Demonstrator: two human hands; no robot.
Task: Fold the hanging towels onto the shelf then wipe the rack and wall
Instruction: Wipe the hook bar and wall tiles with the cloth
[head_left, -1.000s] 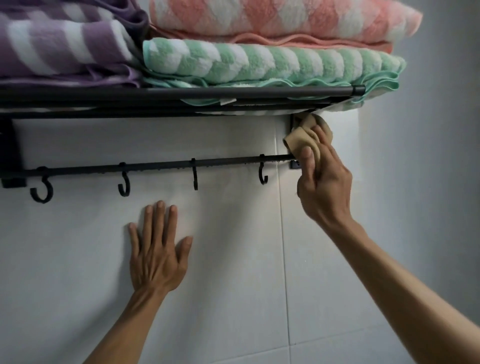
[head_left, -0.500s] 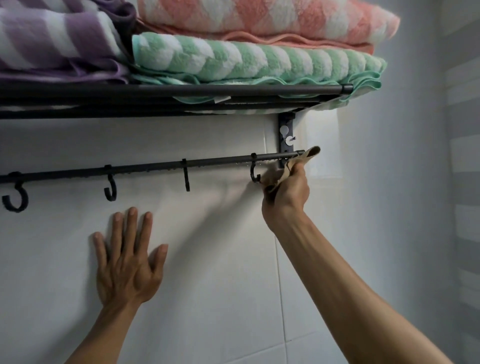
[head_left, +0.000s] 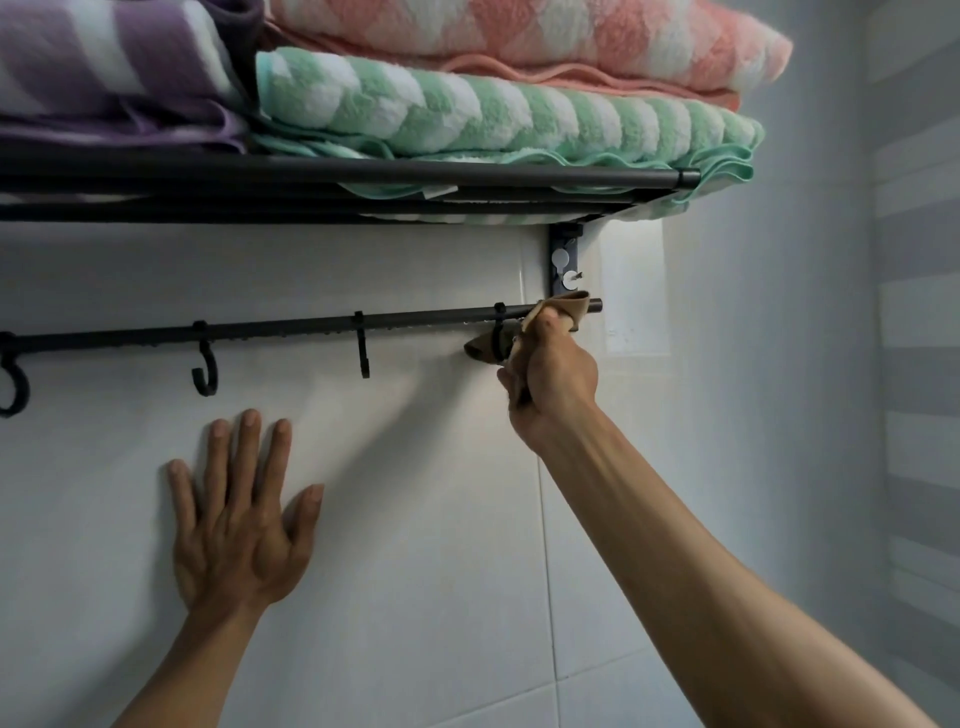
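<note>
while left fingers (head_left: 244, 457) spread flat on wall (head_left: 415, 519) — right fingers (head_left: 540, 332) clench cloth (head_left: 566, 306) round rail (head_left: 311, 327).

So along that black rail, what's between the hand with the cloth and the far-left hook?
In the head view, two more hooks hang on the rail between the right hand, gripping the tan cloth, and the far-left hook.

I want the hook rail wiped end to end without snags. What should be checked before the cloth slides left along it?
1. Cloth wrapped over the rail: ok.
2. Right hand gripping cloth firmly: ok.
3. Left hand braced flat on the wall: ok.
4. Path clear: not ok, nearest hook sits right beside the cloth.
5. Folded towels on the shelf, clear of the rail: ok.
6. Rail already clean: cannot tell.
</note>
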